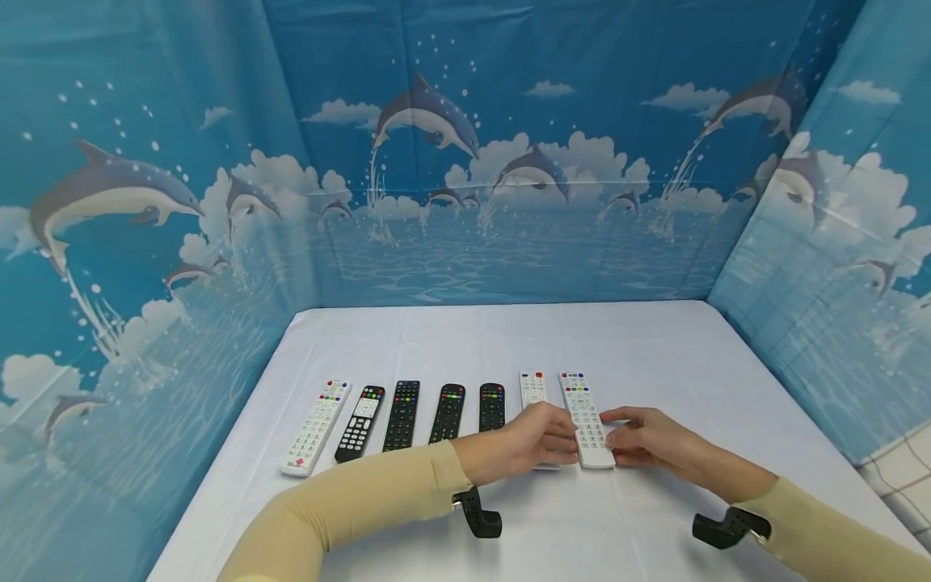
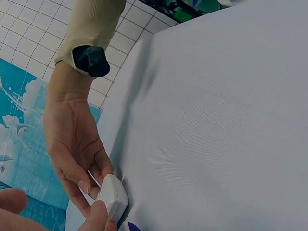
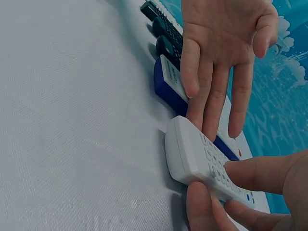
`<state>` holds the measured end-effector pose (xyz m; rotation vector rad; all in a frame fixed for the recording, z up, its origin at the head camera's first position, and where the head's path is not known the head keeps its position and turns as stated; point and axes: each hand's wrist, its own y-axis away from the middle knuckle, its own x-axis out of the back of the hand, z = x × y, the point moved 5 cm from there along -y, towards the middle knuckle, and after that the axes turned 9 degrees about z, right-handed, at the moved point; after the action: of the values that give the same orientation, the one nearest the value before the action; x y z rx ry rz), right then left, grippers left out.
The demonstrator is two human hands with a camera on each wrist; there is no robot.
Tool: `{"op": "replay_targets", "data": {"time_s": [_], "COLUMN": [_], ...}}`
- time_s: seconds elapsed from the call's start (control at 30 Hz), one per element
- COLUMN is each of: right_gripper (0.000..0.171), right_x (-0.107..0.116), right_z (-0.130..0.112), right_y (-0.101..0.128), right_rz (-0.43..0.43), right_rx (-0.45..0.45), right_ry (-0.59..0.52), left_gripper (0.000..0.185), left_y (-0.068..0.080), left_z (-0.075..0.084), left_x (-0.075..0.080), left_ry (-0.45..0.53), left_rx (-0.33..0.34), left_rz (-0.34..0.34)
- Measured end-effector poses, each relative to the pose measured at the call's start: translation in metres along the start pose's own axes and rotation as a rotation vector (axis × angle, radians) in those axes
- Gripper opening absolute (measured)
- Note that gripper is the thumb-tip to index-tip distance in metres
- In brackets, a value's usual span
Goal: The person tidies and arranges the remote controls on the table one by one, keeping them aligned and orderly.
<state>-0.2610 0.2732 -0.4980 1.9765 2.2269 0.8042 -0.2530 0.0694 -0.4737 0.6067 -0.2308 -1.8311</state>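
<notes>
A white remote control point(image 1: 586, 420) lies on the table at the right end of a row of remotes. My right hand point(image 1: 658, 444) is at its right side. In the right wrist view, the thumb point(image 3: 257, 172) is over the buttons and the fingers point(image 3: 199, 204) are against the side edge, pinching it. My left hand point(image 1: 527, 440), fingers extended, touches the left edge of the same remote and partly covers the neighbouring white remote point(image 1: 532, 386). That neighbour has a blue side point(image 3: 169, 94) in the right wrist view.
Further left lie black remotes point(image 1: 491, 404), point(image 1: 447, 411), point(image 1: 402, 414), a black-and-white remote point(image 1: 360, 424) and a long white remote point(image 1: 316, 428). White cloth covers the table point(image 1: 451, 339). A dolphin-print curtain point(image 1: 509, 250) encloses its back and sides.
</notes>
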Motion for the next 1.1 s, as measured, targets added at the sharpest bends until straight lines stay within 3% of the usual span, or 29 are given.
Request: {"op": "replay_targets", "data": {"time_s": [0.47, 0.83, 0.97, 1.1], "right_gripper": [0.066, 0.066, 0.064, 0.059], "right_x": [-0.003, -0.006, -0.004, 0.003], "right_z": [0.001, -0.002, -0.006, -0.013], "right_y": [0.001, 0.005, 0.006, 0.004], "right_rz": [-0.010, -0.050, -0.080, -0.061], "right_rx": [0.009, 0.009, -0.008, 0.007], "right_ry": [0.011, 0.017, 0.033, 0.091], "left_gripper": [0.068, 0.069, 0.067, 0.057], "left_y": [0.000, 0.005, 0.010, 0.013], "left_z": [-0.001, -0.002, 0.006, 0.024], "left_x": [0.001, 0.005, 0.008, 0.013], "left_ry": [0.000, 0.006, 0.017, -0.035], "left_rx": [0.033, 0.027, 0.012, -0.053], "left_rz": [-0.060, -0.080, -0.113, -0.165]}}
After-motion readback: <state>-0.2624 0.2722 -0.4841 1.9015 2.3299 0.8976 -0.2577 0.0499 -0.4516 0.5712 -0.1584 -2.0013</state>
